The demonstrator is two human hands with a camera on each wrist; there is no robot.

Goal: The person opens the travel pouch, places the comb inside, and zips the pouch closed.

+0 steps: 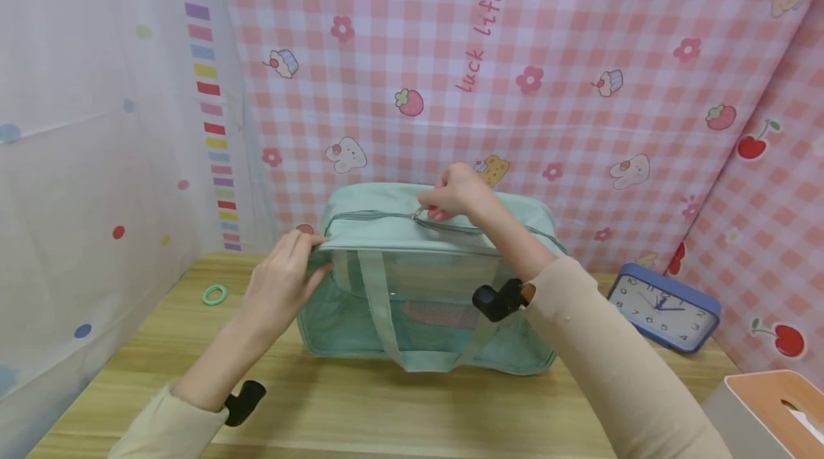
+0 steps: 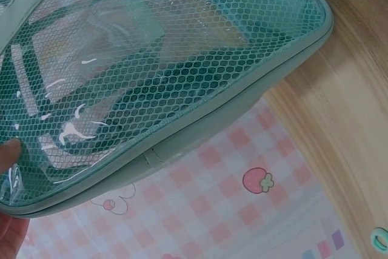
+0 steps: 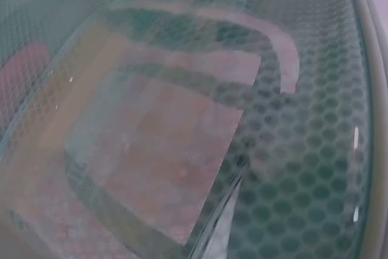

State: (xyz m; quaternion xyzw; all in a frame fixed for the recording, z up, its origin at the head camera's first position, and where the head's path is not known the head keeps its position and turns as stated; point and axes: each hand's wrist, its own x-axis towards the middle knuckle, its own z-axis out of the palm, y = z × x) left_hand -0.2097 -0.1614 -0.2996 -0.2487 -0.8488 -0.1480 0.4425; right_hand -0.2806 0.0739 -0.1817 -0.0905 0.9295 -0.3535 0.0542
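Note:
A mint-green bag with clear and mesh panels stands upright on the wooden table. My left hand holds its top left corner, thumb on the front and fingers over the top edge. In the left wrist view only bits of that thumb and fingers show, at the bag's corner. Above the middle of the bag, my right hand pinches the zipper pull on the top zipper. A strap handle hangs down the front. Through the mesh in the right wrist view, blurred pinkish and green shapes show; that hand is outside this view.
A blue alarm clock stands to the right of the bag. Nearer, at the right edge, is a tissue box with an orange top. A small green ring lies on the table at left. Patterned cloth hangs close behind the bag.

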